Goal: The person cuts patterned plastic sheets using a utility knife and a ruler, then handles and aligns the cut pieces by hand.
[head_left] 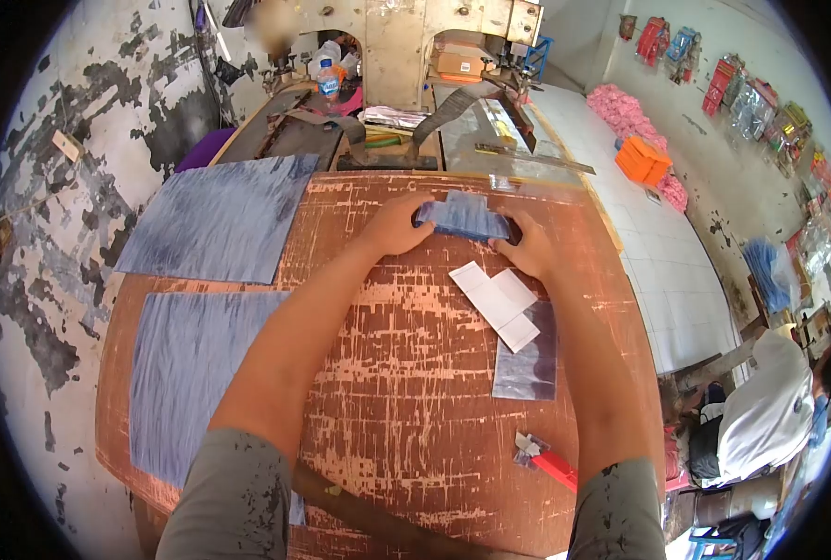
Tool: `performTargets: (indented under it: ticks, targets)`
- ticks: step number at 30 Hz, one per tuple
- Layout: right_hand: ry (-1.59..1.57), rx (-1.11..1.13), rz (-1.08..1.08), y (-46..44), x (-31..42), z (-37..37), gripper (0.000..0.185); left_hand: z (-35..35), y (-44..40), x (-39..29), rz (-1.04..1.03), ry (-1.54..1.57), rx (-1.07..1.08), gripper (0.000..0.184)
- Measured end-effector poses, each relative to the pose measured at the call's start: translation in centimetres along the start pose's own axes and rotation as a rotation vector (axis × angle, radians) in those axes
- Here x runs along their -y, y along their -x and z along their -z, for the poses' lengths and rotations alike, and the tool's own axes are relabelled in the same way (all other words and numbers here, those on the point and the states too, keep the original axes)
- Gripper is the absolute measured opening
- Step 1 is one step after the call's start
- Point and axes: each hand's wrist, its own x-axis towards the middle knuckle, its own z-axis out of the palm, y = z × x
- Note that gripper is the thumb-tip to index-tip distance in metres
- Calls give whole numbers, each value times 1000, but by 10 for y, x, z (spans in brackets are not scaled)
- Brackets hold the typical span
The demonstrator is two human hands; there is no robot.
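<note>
A small stack of blue-grey streaked pieces (464,217) lies near the back of the worn red-brown board (387,373). At its left end, my left hand (400,225) has its fingers wrapped against the stack. The right end is held by my right hand (526,245), with thumb and fingers around the corner. Just in front lies a white cut-out template (497,306), partly over a dark blue-grey sheet (528,365). Two large streaked sheets, one at the back left (219,219) and one nearer (196,373), lie left of my arms.
Behind the board stands a cream machine (392,56), with a water bottle (328,80) at its left. A red-handled tool (556,469) lies at the front right. An orange bundle (642,161) is on the right floor. A person in white (770,406) is at far right.
</note>
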Motion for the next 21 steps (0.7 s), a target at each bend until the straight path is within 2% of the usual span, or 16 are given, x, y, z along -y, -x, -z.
performTargets:
  ticks: [1, 4, 14, 19, 21]
  targets:
    - [-2, -24, 51, -1, -1, -2, 64, 0, -1, 3, 14, 17, 81, 59]
    - [-23, -25, 52, 0, -10, -4, 68, 12, 1, -13, 86, 23, 132, 62]
    - [118, -26, 100, -2, -12, -7, 75, 13, -1, -3, 7, 27, 133, 75]
    - [271, 178, 81, -25, -1, 6, 80, 27, -11, -13, 53, -133, 270, 86]
    - [243, 170, 84, -25, 18, 12, 81, 38, -8, -21, 51, -100, 259, 86]
